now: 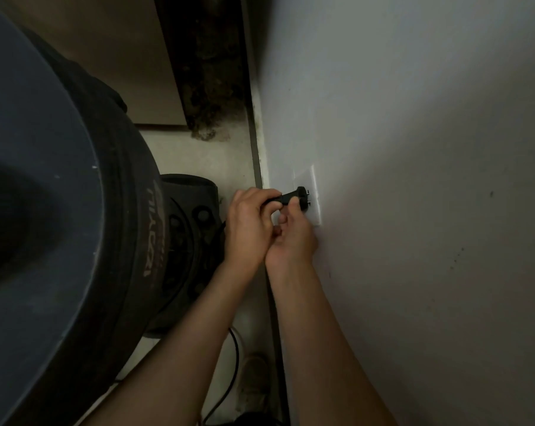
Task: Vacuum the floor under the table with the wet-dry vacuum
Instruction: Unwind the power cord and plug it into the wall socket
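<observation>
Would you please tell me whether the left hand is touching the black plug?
Touching. The head view shows the left hand with its fingers wrapped around the black plug body, no gap between them, at the wall outlet.

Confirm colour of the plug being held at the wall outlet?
Black: the black moulded power plug against the white outlet plate, clearest in the head view.

Pale floor (195,155), dim light, seen steeply from above. It runs as a narrow strip between a large dark vacuum drum and the wall; a dark baseboard (257,142) marks the floor's wall edge. Wet-dry vacuum (84,229) stands on the floor, filling its left side. Black cord (234,358) loops across the floor near the bottom of the strip. A light shoe (253,376) rests on the floor beside the baseboard. Dark, stained patch (209,72) along the far stretch.
</observation>
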